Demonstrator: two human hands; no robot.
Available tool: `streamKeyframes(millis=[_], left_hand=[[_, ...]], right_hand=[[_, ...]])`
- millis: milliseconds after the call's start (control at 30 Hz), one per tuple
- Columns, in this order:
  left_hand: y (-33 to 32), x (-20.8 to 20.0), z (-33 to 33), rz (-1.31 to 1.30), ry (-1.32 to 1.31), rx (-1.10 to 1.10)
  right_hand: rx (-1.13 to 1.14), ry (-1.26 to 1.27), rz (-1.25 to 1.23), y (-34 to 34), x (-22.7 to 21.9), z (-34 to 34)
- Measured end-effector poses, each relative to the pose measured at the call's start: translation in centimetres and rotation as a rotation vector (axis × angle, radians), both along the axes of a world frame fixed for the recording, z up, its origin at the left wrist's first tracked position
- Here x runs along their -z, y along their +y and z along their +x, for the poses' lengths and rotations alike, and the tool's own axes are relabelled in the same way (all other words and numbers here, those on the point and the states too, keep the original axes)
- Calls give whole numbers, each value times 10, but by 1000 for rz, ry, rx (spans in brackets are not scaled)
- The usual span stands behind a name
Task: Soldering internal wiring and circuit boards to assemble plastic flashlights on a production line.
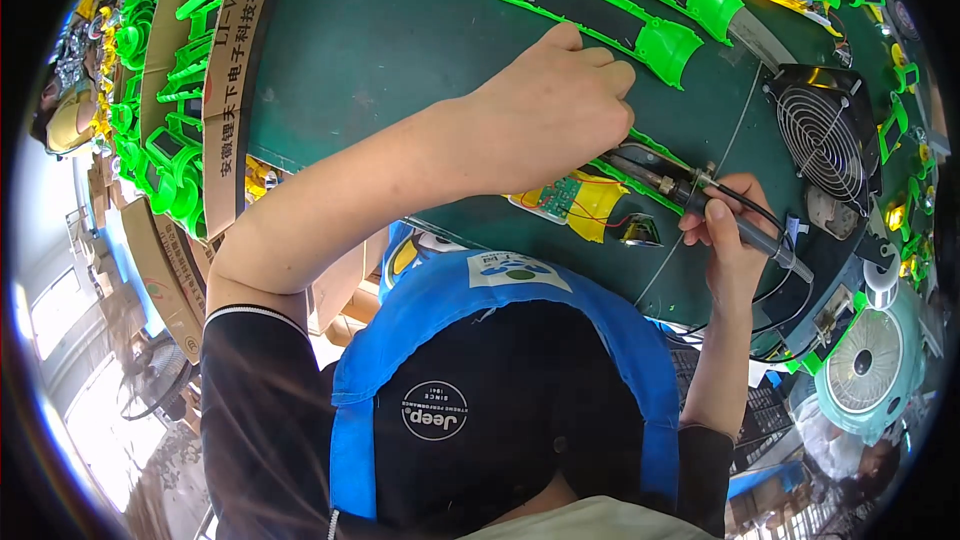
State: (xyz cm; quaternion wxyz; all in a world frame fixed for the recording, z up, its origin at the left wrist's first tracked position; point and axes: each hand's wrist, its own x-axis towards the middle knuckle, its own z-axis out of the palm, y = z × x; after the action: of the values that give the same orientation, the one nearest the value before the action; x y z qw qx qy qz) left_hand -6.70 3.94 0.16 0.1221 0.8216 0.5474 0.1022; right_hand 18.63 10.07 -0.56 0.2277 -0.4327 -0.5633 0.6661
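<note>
My right hand [735,225] grips a soldering iron [775,243] by its dark handle, and its metal end points left toward my other hand. My left hand [560,110] is closed with curled fingers just beyond the iron's tip; whatever it holds is hidden beneath it. Partly under the iron lies a long green plastic housing [655,147]. Closer to me are a small green circuit board [560,198] and a yellow-wrapped pack [598,208] with thin red wires. A small shiny reflector cup [641,231] rests beside them.
Two green housing halves [672,48] [716,6] lie farther back on the dark green tabletop [370,30]. A black fan with a wire guard [822,130] stands at the right. Cardboard boxes [232,80] with green parts line the left. A teal fan [868,360] is at lower right.
</note>
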Motion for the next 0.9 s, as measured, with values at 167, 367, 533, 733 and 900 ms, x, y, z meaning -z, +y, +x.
streamKeyframes(millis=[167, 367, 533, 733, 900], left_hand=[[0, -1, 1, 8, 27, -10], [0, -2, 0, 24, 43, 3], [0, -4, 3, 32, 47, 0], [0, -4, 5, 6, 51, -22], [1, -12, 4, -85, 34, -41]], right_hand=[[59, 24, 17, -3, 2, 9], [153, 169, 178, -10, 8, 18], [236, 284, 209, -15, 24, 17], [200, 323, 270, -17, 32, 20], [181, 320, 263, -16, 32, 20]])
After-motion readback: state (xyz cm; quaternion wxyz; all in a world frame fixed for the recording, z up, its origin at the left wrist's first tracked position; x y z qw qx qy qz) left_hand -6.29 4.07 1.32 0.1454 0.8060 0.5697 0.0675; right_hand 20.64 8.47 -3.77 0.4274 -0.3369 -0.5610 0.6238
